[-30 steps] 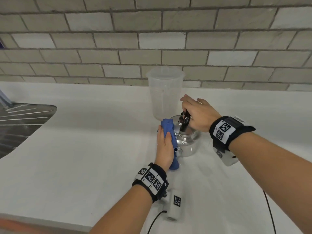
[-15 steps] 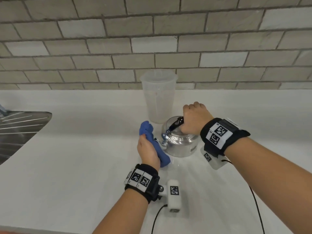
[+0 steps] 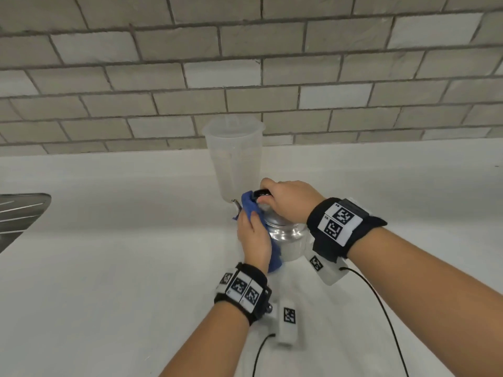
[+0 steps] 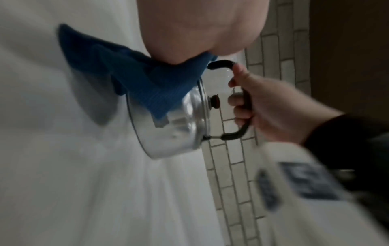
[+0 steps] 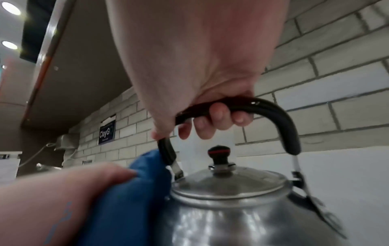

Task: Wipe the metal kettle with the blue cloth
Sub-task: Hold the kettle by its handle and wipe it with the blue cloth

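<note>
The shiny metal kettle (image 3: 285, 238) stands on the white counter (image 3: 122, 268). My right hand (image 3: 288, 202) grips its black arched handle (image 5: 273, 113) from above, fingers curled under it. My left hand (image 3: 254, 238) holds the blue cloth (image 3: 249, 205) and presses it against the kettle's left side, near the spout. In the left wrist view the blue cloth (image 4: 134, 78) drapes over the kettle (image 4: 176, 129) up to the lid rim. The right wrist view shows the kettle (image 5: 231, 208) with its red-ringed lid knob (image 5: 219, 153) and the cloth (image 5: 130, 199) under my left thumb.
A tall translucent plastic jug (image 3: 234, 156) stands right behind the kettle, against the brick wall (image 3: 245, 77). A steel sink drainboard (image 3: 19, 213) lies at the far left. Sensor cables (image 3: 381, 308) trail from my wrists over the counter.
My left hand has brought the cloth from beside the spout back onto the kettle's side. My right hand has kept its grip and the handle has swung upright.
</note>
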A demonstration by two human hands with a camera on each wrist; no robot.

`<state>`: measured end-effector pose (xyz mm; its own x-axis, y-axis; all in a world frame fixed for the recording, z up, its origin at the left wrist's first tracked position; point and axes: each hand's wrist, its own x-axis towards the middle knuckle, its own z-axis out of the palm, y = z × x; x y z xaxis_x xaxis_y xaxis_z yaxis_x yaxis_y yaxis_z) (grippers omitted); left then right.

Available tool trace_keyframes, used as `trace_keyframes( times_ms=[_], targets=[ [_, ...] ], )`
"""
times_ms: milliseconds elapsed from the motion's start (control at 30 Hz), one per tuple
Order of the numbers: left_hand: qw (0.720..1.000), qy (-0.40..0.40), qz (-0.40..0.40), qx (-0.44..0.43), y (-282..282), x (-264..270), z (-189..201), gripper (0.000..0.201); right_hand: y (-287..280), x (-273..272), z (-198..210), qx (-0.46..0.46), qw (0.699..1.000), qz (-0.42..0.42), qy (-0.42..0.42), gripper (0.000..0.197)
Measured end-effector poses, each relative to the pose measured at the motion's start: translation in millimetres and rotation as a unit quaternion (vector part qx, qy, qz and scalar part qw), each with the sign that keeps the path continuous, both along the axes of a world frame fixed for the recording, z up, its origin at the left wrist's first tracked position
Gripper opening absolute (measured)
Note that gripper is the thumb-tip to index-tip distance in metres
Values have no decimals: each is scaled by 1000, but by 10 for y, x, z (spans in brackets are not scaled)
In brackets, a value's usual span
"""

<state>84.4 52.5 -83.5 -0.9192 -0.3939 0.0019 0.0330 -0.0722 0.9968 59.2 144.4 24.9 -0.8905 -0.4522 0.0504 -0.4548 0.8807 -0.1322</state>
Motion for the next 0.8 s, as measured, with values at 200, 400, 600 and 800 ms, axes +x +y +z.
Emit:
trace_keyframes(
  times_ms=[200,400,600,800],
  targets=[
    [999,16,-25,-19,104,-41,-90,33,-6,-202,106,-119,985,-104,-76,37],
    [999,-1,-29,-25,320,343,-189,45,7,-344,128,-196,952,-195,-134,34],
    [994,-17,-93,-61,240,560,-175,54,-61,-313,202,-232,933,-219,-165,40],
    [946,-151,-143,247,-286,506,244,24,-31,-290,209,-268,920,-221,-180,29]
  ],
)
